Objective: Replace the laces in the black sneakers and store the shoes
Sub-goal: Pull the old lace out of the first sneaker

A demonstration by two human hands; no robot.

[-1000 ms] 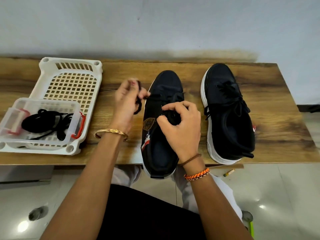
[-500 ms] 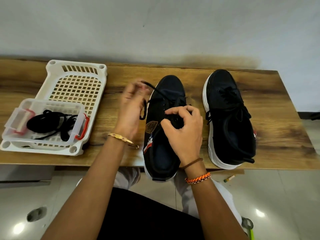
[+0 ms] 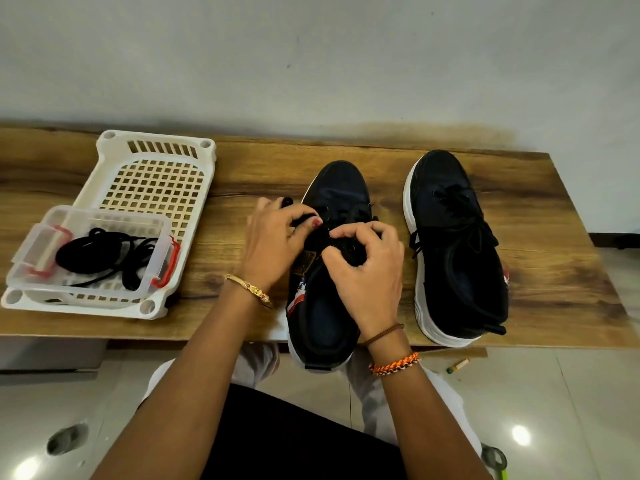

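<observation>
Two black sneakers with white soles stand on the wooden table. The left sneaker [image 3: 337, 188] is in the middle, its heel over the table's front edge. My left hand [image 3: 273, 242] pinches a black lace [image 3: 287, 201] at that shoe's left eyelets. My right hand [image 3: 369, 271] grips the tongue and upper from the right, fingers curled into the lacing area. The right sneaker [image 3: 453, 244] is laced and stands untouched to the right. A bundle of black laces [image 3: 100, 252] lies in a clear plastic box [image 3: 157, 225].
The clear box with red latches sits inside a white perforated basket [image 3: 152, 174] at the table's left. The wall runs close behind the wooden table [image 3: 554, 258]. A small yellow-green object [image 3: 457, 365] lies on the tiled floor under the right edge.
My left hand has come back down to the shoe's eyelets after pulling the lace up and out to the left. My right hand has stayed on the tongue.
</observation>
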